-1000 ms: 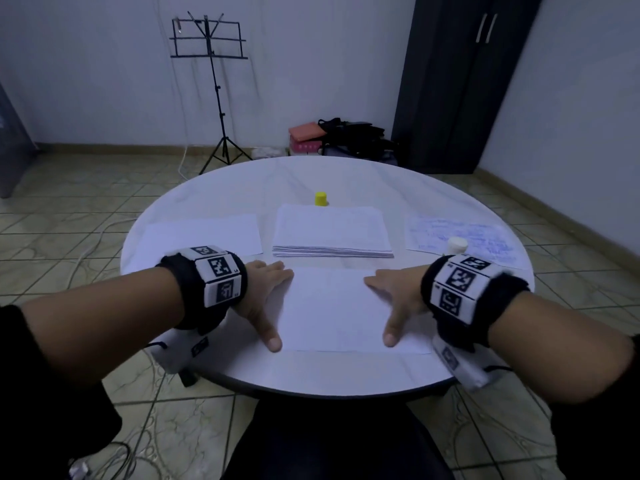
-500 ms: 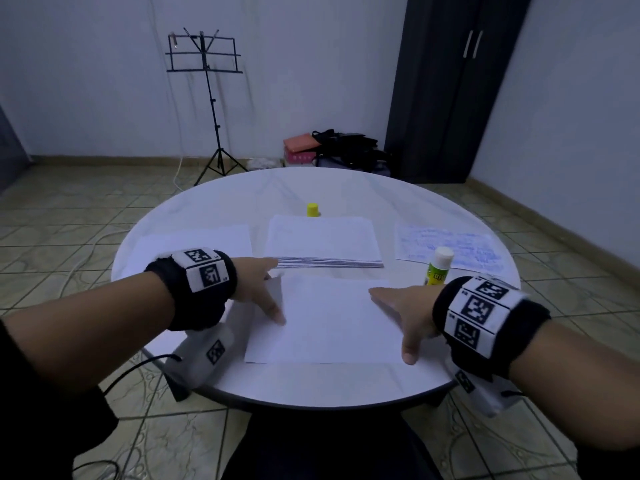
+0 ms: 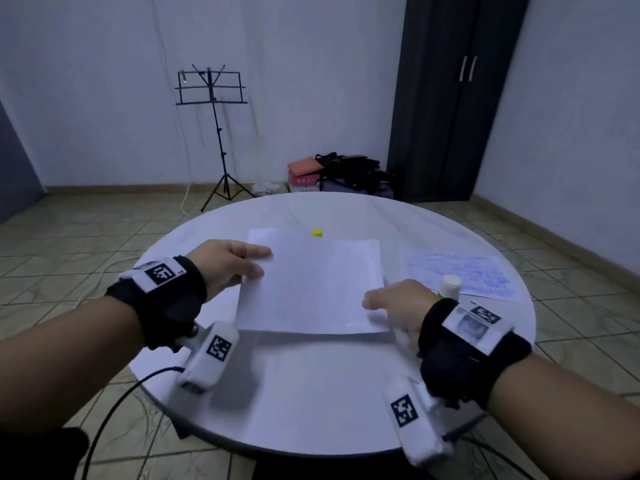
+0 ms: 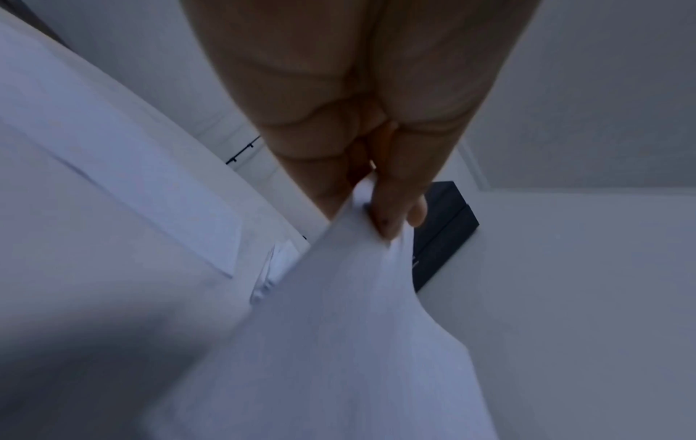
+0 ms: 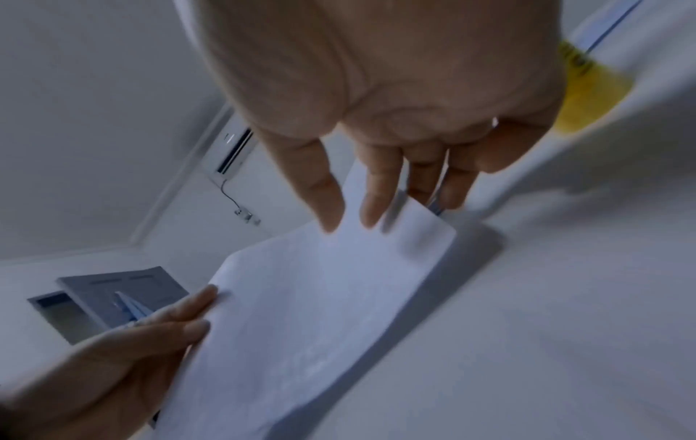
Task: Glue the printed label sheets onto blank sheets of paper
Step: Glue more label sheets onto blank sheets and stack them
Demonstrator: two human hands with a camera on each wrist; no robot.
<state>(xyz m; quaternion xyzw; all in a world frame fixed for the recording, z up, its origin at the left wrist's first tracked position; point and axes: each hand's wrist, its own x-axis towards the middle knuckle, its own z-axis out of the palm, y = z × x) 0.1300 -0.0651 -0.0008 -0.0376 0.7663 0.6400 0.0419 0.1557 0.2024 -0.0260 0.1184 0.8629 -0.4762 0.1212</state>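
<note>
A blank white sheet (image 3: 311, 289) hangs tilted above the round white table (image 3: 311, 393). My left hand (image 3: 256, 265) pinches its left edge, and the pinch shows close up in the left wrist view (image 4: 391, 214). My right hand (image 3: 377, 304) holds its right edge, with thumb and forefinger on the near face and the other fingers behind (image 5: 350, 214). A corner of the paper stack (image 3: 261, 235) shows behind the sheet. The printed label sheet (image 3: 467, 275) lies at the right. An uncapped glue stick (image 3: 449, 285) stands on it, just beyond my right wrist.
A yellow cap (image 3: 317, 233) sits behind the stack. Beyond the table are a music stand (image 3: 213, 98), a dark wardrobe (image 3: 450, 98) and bags (image 3: 346, 171) on the floor. A black cable (image 3: 114, 410) hangs from my left wrist.
Both hands lay flat on the sheet on the table. They have since taken its side edges and lifted it up and away from the near edge.
</note>
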